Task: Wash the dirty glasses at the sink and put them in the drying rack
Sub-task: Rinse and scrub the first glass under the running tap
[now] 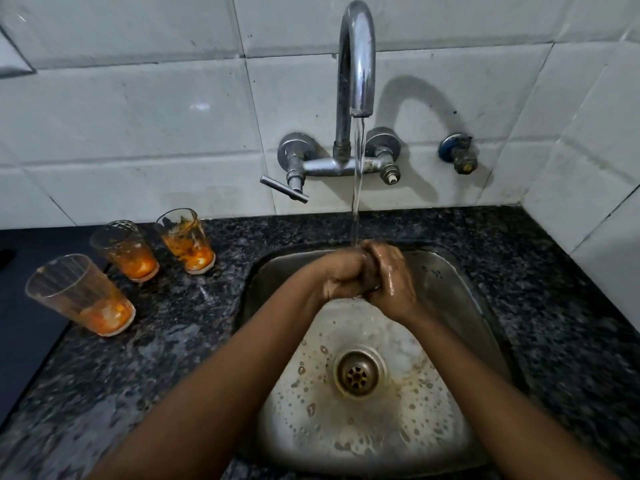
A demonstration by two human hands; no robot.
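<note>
With the left hand (341, 277) and right hand (389, 280) clasped together, holding nothing, under the chrome gooseneck tap's stream (356, 188), three orange-stained clear glasses (185, 242) stood at nine o'clock on the speckled granite counter (485, 237), where wet fingers might have fumbled them.

Three clear, tapered drinking glasses smeared with orange residue stand left of the hands: nearest glass (81, 294), middle glass (125, 250), far glass (186, 240). Two bare hands: left hand (343, 275), right hand (389, 282). One steel basin (450, 306), one curved chrome tap (356, 60) above them.
</note>
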